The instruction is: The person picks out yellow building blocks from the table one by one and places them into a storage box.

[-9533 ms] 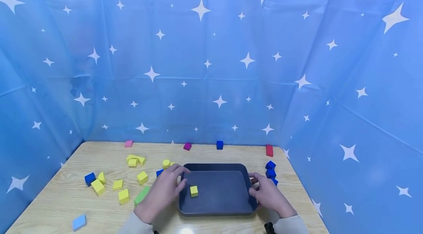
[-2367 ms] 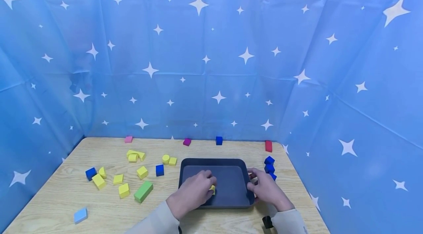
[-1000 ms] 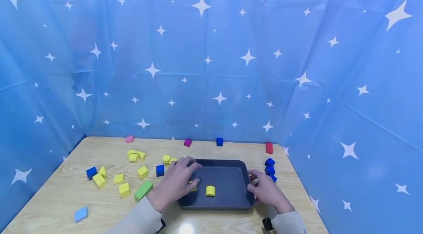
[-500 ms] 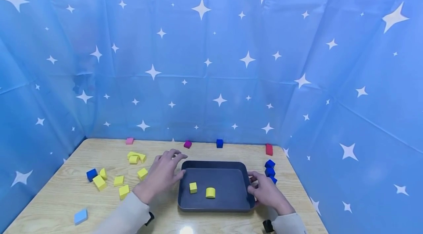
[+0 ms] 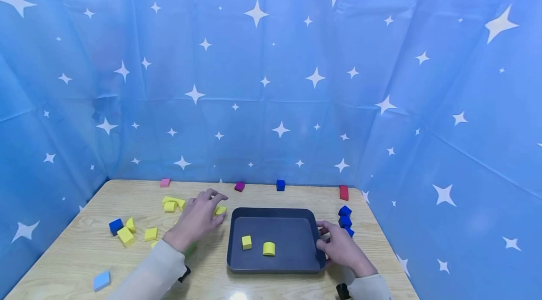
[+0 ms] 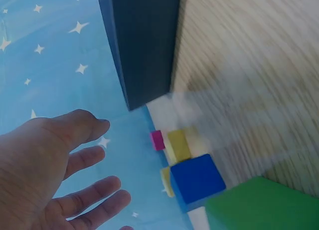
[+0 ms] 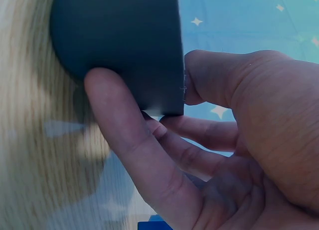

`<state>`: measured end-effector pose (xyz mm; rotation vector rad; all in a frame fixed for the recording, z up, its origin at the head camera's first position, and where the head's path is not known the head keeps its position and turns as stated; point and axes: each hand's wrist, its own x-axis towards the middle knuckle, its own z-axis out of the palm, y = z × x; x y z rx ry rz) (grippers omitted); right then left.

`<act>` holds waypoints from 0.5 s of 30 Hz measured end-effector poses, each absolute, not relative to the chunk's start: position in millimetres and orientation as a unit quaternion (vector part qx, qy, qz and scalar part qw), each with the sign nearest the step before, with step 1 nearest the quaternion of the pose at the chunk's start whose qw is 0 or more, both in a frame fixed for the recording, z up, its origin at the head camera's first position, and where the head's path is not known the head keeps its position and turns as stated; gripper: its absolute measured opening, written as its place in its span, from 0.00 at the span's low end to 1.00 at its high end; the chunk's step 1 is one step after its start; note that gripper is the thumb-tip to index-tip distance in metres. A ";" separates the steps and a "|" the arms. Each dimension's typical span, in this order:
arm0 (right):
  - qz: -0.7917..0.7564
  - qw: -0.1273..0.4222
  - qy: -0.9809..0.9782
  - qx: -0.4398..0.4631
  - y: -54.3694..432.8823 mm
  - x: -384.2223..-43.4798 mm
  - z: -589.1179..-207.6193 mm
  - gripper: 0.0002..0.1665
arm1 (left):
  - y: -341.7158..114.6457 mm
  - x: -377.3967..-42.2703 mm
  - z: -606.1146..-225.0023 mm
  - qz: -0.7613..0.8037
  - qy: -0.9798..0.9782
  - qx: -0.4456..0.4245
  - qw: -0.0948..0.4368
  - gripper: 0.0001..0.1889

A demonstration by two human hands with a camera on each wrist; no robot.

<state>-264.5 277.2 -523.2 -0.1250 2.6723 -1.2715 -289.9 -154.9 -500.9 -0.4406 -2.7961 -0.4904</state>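
A dark rectangular tray (image 5: 292,239) sits on the table, with a yellow cube (image 5: 246,242) and a yellow round-topped block (image 5: 268,249) lying apart in it. My right hand (image 5: 343,248) grips the tray's right side; in the right wrist view its thumb and fingers pinch the tray wall (image 7: 124,45). Left of the tray, my left hand (image 5: 196,220) hovers over the table with fingers spread and nothing held. Nearest it are a yellow block (image 5: 220,210), a blue cube (image 6: 197,182) and a green block (image 6: 264,205), which the hand mostly hides in the head view.
Several yellow blocks (image 5: 125,236) lie on the left, beside a blue cube (image 5: 115,226). A light blue block (image 5: 101,280) is near the front left. Pink (image 5: 165,182), magenta (image 5: 239,186), blue (image 5: 281,185) and red blocks (image 5: 344,192) line the back edge. Blue cubes (image 5: 345,221) stand right of the tray.
A yellow round-topped block now lies in the tray beside the cube. My left hand has let go of it and moved left, out of the tray. The right hand keeps its grip.
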 end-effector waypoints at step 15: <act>-0.428 0.097 0.898 -0.037 280.1 -267.4 -526.5 0.35 | -159.4 -306.8 -512.4 -0.160 -0.972 -0.139 0.107 0.24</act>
